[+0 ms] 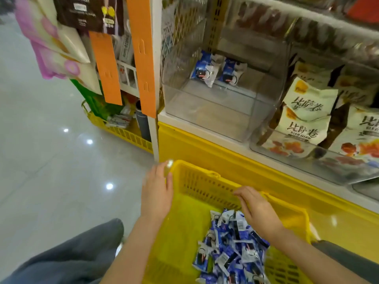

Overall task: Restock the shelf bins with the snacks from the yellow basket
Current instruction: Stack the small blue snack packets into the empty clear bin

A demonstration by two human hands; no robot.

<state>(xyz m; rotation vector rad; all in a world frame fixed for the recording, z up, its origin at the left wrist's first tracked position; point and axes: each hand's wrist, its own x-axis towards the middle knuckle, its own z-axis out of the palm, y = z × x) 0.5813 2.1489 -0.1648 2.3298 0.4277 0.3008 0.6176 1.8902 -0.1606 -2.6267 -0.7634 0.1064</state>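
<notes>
The yellow basket (196, 181) stands in front of the shelf, with a heap of small blue-and-white snack packets (231, 249) in its right half. My left hand (158, 187) holds the basket's far left corner, thumb over the rim. Over the packets, by the far wall, my right hand (256, 208) hovers with loosely curled fingers and nothing in it. On the shelf above sits a clear plastic bin (207, 115). Two of the same blue packets (217, 71) lie at its back.
To the right, a second clear bin (272, 148) is packed with white-and-brown snack bags (307, 111). Below the bins runs the shelf's yellow base (205, 148). Orange strips (143, 58) hang on the shelf end, another yellow basket (123, 133) sits on the tiled floor at left, and my grey-trousered knee (71, 253) is low left.
</notes>
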